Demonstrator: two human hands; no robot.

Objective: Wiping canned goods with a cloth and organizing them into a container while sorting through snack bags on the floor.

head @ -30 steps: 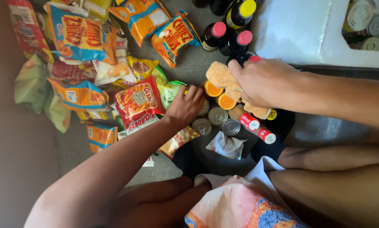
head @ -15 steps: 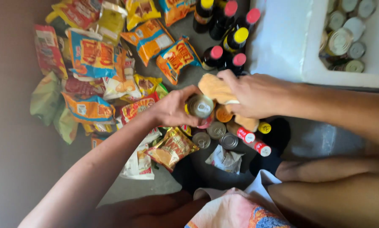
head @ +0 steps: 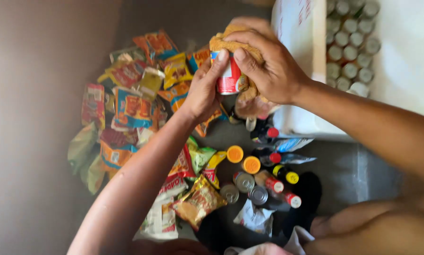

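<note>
Seen from above, 2 bare hands meet over a cluttered floor (head: 344, 170). The left hand (head: 205, 89) is closed around a small red and white can (head: 229, 76), fingers curled on its side. The right hand (head: 268, 63) presses a tan cloth (head: 230, 42) against the can, fingers bent over both. Below lie snack packets (head: 131, 106) at left, with capped bottles (head: 280, 177) and more cans (head: 244, 182) nearer. A white box of cans (head: 351, 52) sits far right.

Bare forearms, no sleeves, short fingernails
</note>
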